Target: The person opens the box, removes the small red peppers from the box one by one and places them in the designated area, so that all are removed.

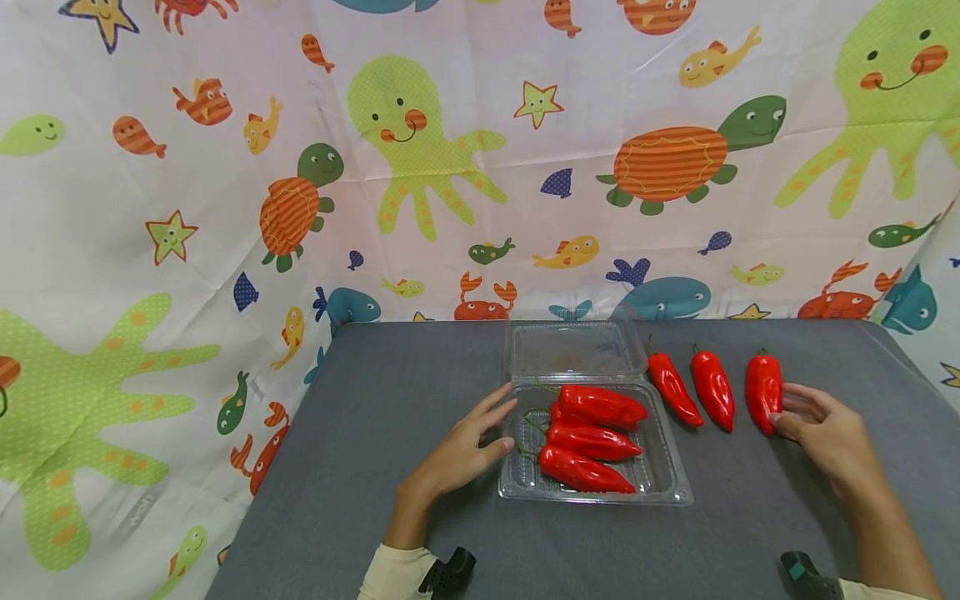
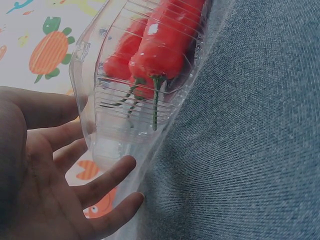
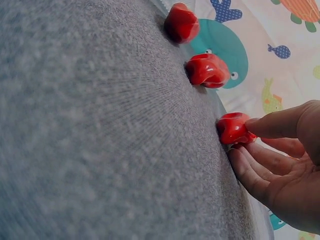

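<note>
At the right of the table, my right hand [image 1: 832, 437] has thumb and fingers on either side of a glossy red pepper [image 1: 763, 385], pinching it near its pointed end. The right wrist view shows the thumb on that pepper [image 3: 233, 128] and the fingers along its other side. My left hand [image 1: 467, 450] is at the left edge of a clear plastic clamshell box [image 1: 678, 479], fingers spread and relaxed. Inside the box several red peppers [image 1: 588, 440] lie sideways, their green stems to the left. In the left wrist view the fingertips reach right at the box wall [image 2: 82, 110].
Two more red peppers, one slanted [image 1: 673, 390] and one beside it [image 1: 712, 389], lie between the box and my right hand. The box's clear lid [image 1: 577, 350] is folded back. A grey cloth [image 1: 360, 400] covers the table; a sea-animal curtain [image 1: 450, 250] hangs behind.
</note>
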Motion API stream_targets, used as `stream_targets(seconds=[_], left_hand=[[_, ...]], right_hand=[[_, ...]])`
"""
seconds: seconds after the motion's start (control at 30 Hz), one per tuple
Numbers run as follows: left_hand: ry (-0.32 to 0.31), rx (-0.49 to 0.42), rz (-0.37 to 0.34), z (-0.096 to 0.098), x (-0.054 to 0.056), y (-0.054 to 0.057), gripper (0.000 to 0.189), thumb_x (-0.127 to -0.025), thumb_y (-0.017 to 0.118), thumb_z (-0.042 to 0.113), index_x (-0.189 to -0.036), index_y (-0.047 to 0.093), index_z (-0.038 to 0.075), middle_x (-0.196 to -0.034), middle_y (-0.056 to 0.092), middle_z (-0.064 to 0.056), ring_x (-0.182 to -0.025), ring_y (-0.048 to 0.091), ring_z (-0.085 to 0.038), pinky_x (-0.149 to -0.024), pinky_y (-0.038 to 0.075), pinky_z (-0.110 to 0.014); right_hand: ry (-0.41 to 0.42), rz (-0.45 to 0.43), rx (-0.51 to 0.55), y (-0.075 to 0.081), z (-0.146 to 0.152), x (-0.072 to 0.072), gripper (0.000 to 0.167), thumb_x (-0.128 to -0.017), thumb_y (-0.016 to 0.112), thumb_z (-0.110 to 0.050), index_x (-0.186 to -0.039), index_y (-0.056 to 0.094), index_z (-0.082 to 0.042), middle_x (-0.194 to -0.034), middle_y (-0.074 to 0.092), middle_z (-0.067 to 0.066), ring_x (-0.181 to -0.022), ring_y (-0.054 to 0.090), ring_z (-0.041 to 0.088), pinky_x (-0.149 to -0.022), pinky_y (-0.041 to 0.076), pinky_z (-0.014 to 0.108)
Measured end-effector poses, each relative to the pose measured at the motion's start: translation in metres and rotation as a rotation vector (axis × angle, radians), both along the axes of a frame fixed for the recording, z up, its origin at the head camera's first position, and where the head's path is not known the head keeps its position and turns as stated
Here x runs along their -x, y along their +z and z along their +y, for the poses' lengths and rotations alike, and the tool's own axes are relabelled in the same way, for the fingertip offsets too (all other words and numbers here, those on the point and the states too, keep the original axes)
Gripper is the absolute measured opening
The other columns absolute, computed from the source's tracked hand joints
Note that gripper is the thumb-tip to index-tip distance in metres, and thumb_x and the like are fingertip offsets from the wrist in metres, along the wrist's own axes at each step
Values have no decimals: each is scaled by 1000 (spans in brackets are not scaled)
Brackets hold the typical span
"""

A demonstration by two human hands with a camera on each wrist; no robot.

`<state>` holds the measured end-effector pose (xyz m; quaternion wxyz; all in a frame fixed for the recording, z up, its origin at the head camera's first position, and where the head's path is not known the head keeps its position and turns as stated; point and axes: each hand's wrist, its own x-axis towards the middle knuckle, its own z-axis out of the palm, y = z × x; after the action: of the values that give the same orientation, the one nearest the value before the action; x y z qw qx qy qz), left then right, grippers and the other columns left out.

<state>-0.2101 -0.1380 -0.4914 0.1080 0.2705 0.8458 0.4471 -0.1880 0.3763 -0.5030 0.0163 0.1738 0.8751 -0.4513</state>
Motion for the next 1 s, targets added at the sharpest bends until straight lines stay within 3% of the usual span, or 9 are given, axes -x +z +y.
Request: stream_targets(seconds=[0.1, 0.27, 0.33, 0.43, 0.5, 0.67, 0.8, 1.0], left_hand=[[-1, 1, 3, 0, 0, 0, 63, -106, 61, 22, -164, 41, 10, -177, 22, 5, -144, 53, -32, -118, 42, -59], [-2, -9, 4, 0, 1, -1, 62, -106, 61, 22, -164, 41, 9, -177, 22, 5, -143, 54, -32, -117, 42, -60], [-3, -14, 2, 0, 1, -1, 62, -106, 61, 22, -164, 41, 9, -177, 22, 4, -143, 54, -32, -117, 42, -60], [-4, -17, -2, 0, 1, -1, 62, -106, 61, 21, -164, 41, 9, -177, 22, 4, -143, 54, -33, -118, 42, -60], [-3, -15, -2, 0, 1, -1, 62, -106, 61, 21, -164, 41, 9, -177, 22, 4, -143, 54, -33, -118, 42, -60], [-1, -12, 0, 0, 2, -2, 62, -106, 61, 22, -164, 41, 10, -177, 22, 4, -143, 54, -32, -117, 42, -61], [1, -11, -5, 0, 1, -1, 63, -106, 61, 22, -164, 41, 10, -177, 22, 4, -143, 54, -33, -117, 42, -60], [2, -10, -13, 0, 1, 0, 63, -106, 61, 22, -164, 41, 9, -177, 22, 5, -144, 53, -34, -118, 42, -61]], right_hand=[[2, 14, -6, 1, 0, -1, 71, -107, 62, -30, -161, 33, 7, -152, 46, 40, -109, 64, 33, -63, 52, 15], [-39, 35, -15, 6, -4, -2, 72, -107, 61, -31, -161, 32, 7, -153, 44, 40, -125, 54, 53, -64, 50, 20], [-64, 47, -34, 9, -7, -2, 72, -107, 61, -32, -162, 32, 5, -154, 45, 39, -133, 49, 56, -72, 56, 32], [-84, 68, -59, 14, -11, -2, 71, -107, 60, -35, -163, 34, 2, -156, 45, 36, -136, 46, 55, -82, 56, 50], [-82, 90, -73, 17, -13, -3, 71, -107, 59, -37, -163, 35, 1, -157, 45, 35, -135, 45, 54, -84, 57, 47], [-62, 142, -82, 26, -19, -6, 71, -106, 61, -39, -162, 39, -1, -155, 47, 34, -132, 47, 53, -64, 46, 14], [-63, 173, -70, 33, -27, -7, 71, -106, 63, -38, -161, 39, -1, -154, 47, 35, -132, 47, 55, -62, 45, 8], [-30, 213, -87, 46, -41, -10, 70, -105, 64, -41, -160, 43, -2, -151, 51, 33, -132, 45, 53, -63, 46, 10]])
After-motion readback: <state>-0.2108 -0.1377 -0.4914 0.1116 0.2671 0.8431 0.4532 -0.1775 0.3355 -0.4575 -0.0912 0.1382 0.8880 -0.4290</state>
